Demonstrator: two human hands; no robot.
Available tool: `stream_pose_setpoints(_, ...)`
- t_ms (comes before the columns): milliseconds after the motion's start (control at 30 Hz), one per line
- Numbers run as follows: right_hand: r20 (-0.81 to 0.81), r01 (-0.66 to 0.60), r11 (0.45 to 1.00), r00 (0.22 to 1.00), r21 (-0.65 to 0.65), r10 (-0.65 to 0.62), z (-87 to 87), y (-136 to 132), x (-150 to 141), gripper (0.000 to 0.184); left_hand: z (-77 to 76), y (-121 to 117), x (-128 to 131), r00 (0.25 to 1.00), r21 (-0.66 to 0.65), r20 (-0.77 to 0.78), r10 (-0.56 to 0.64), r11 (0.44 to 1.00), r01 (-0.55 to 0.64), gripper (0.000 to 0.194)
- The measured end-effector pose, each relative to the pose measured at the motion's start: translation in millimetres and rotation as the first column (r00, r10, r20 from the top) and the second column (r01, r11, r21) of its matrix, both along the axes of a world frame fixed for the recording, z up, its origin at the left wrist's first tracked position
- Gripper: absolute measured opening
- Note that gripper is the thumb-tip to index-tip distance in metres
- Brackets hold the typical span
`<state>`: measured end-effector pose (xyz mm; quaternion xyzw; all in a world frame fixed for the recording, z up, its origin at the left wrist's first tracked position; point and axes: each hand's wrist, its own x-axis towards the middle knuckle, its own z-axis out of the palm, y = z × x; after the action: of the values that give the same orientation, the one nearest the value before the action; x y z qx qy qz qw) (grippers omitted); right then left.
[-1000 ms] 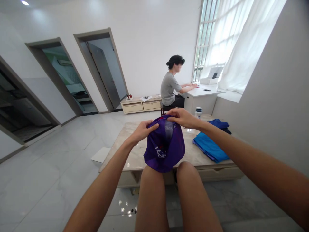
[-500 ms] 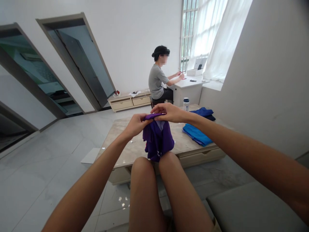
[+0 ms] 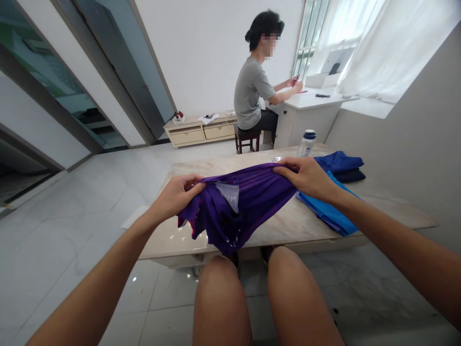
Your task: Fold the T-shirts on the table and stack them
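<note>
A purple garment (image 3: 252,202) with a pale inner patch and red-and-white trim is stretched sideways between my hands, above the near part of the marble-topped coffee table (image 3: 173,240). My left hand (image 3: 183,192) pinches its upper left edge between thumb and fingers. At its upper right corner my right hand (image 3: 306,175) is closed in the same way. The lower part of the cloth hangs in loose folds just over my knees. Its exact kind cannot be made out from this bunched shape.
Right of the garment lie a bright blue folded cloth (image 3: 329,206) and a dark blue folded cloth (image 3: 340,163). A bottle (image 3: 307,144) stands behind them. Beyond the table, a person (image 3: 252,91) sits on a stool at a white desk (image 3: 313,108). A low cabinet (image 3: 201,132) lines the wall.
My hands have moved apart, the right one to the right and the left one to the left, pulling the purple garment's top edge wide. The view has come closer to the table.
</note>
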<state>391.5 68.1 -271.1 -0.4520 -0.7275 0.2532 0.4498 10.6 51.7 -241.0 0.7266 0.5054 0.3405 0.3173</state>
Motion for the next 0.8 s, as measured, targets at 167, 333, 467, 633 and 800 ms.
stream_pose_setpoints(167,0.191,0.082,0.993,0.977,0.085,-0.097,-27.4,43,5,0.032,-56.0,39,-22,0.979,0.029,-0.189,0.081,0.997,-0.077,0.033)
stream_pose_setpoints(333,0.281,0.067,0.996,0.957,0.049,-0.079,-62.9,71,2,0.033,-93.9,68,-21,0.979,0.015,-0.137,0.152,0.988,-0.152,0.027)
stream_pose_setpoints(467,0.523,-0.037,0.999,0.851,-0.017,0.041,-68.7,63,7,0.043,-92.0,67,-19,0.966,-0.112,0.092,0.241,0.967,-0.23,0.028)
stream_pose_setpoints(633,0.81,0.039,0.996,0.58,0.083,-0.09,-25.3,30,25,0.034,-43.0,37,-29,0.985,-0.006,-0.053,0.164,0.986,-0.164,0.031)
stream_pose_setpoints(800,0.779,0.195,0.932,0.512,0.305,-0.362,70.8,6,50,0.03,47.3,9,-41,0.938,0.263,-0.27,0.218,0.954,-0.146,0.025)
